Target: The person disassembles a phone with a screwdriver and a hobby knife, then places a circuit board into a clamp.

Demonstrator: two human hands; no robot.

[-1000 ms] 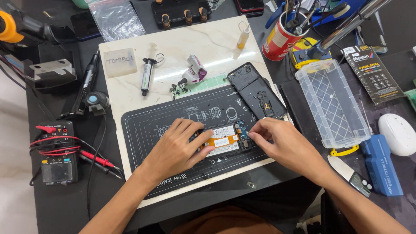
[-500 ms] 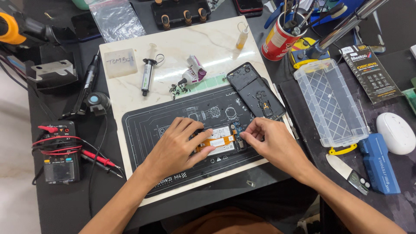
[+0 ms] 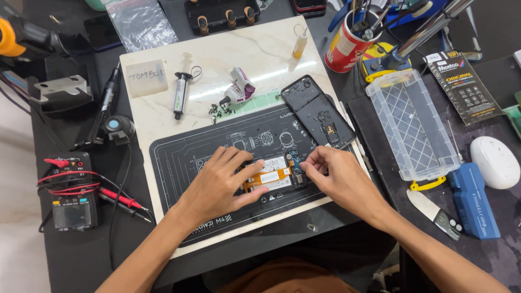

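Observation:
An opened phone (image 3: 274, 173) with an orange flex cable and a white battery lies on the black work mat (image 3: 179, 157). My left hand (image 3: 220, 182) rests flat on the phone's left part, fingers spread over it. My right hand (image 3: 334, 176) pinches with thumb and forefinger at the small circuit board (image 3: 296, 163) on the phone's right end. I cannot see whether a small part is between those fingertips. The phone's black back cover (image 3: 317, 111) lies just above my right hand on the mat's corner.
A white marble slab (image 3: 217, 54) holds a syringe (image 3: 180, 92), a small glue tube (image 3: 239, 89) and loose screws (image 3: 220, 108). A clear plastic box (image 3: 410, 125) sits to the right, a red tool can (image 3: 347, 49) behind it, and a multimeter (image 3: 68, 192) to the left.
My right hand has shifted left along the phone's right end to the small board. My left hand stays pressed on the phone.

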